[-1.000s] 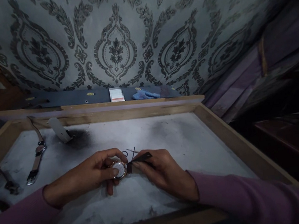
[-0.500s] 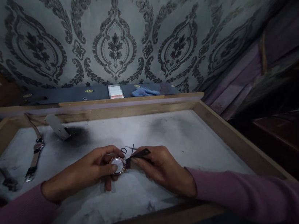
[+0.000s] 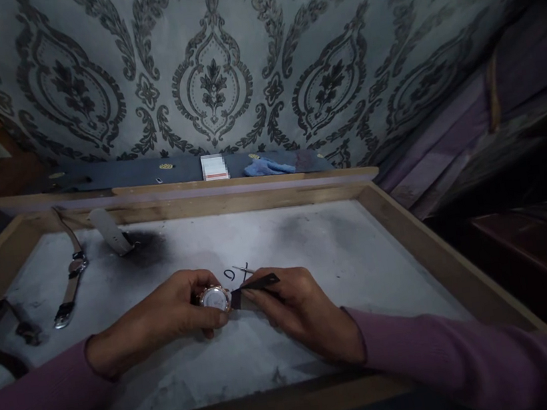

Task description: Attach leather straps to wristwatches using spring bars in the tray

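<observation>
My left hand (image 3: 179, 311) is closed around a round wristwatch (image 3: 214, 299) with a pale face or back and a gold-coloured rim. Its thumb presses along the lower edge of the case. In my right hand (image 3: 299, 302) are slim black tweezers (image 3: 266, 280), pinched between thumb and fingers, with the narrow tip at the right edge of the watch. A short dark strap (image 3: 236, 299) runs from the case toward my right fingers. Just beyond them, a small dark ring (image 3: 229, 274) and a thin metal piece (image 3: 241, 269) are on the white surface.
A shallow wooden-rimmed tray (image 3: 302, 196) surrounds the work. At its left are a strapped watch (image 3: 71, 285), a pale strap (image 3: 110, 232) and dark straps (image 3: 0, 352). Behind the rim are a blue cloth (image 3: 268, 166) and a small white box (image 3: 215, 167).
My left thumb has slid from the watch's face down to its lower edge, uncovering the face. The tweezers stay at the watch's right side. The view has shifted slightly.
</observation>
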`<state>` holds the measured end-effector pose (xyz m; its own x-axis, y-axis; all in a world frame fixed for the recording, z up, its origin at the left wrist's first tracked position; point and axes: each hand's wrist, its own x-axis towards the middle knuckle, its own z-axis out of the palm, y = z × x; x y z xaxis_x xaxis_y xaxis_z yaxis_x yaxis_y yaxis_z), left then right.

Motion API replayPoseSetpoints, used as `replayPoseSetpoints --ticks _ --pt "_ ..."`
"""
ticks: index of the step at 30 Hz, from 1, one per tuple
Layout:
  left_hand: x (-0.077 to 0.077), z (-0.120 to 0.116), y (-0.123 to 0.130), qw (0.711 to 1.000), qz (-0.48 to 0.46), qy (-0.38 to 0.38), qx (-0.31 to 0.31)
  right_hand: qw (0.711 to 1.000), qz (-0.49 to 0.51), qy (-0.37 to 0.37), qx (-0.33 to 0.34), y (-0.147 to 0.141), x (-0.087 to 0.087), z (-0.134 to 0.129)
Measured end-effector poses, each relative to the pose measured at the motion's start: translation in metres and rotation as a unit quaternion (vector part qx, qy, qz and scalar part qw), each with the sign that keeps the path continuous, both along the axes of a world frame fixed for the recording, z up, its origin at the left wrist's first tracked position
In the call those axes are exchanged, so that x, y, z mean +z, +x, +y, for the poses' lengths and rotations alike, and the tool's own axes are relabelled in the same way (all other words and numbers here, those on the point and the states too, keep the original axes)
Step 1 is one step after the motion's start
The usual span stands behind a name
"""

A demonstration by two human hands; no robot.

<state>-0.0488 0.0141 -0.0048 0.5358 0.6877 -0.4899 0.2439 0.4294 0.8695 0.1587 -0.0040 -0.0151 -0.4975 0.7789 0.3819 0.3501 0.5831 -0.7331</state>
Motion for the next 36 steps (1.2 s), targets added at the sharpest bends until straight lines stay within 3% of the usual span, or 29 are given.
replayPoseSetpoints --ticks 20,25,36 --pt "0.000 -0.006 0.013 0.995 -0.031 0.006 0.095 1.000 -0.003 -0.004 0.002 -0.004 0.002 -0.002" --pt "0.003 -0.005 0.013 0.996 -0.014 -0.008 0.090 0.999 0.011 -0.030 0.012 -0.005 0.001 -0.003" --pt "-0.003 -0.005 0.013 0.995 -0.028 -0.008 0.098 1.000 0.017 -0.012 -0.013 -0.009 0.000 -0.003"
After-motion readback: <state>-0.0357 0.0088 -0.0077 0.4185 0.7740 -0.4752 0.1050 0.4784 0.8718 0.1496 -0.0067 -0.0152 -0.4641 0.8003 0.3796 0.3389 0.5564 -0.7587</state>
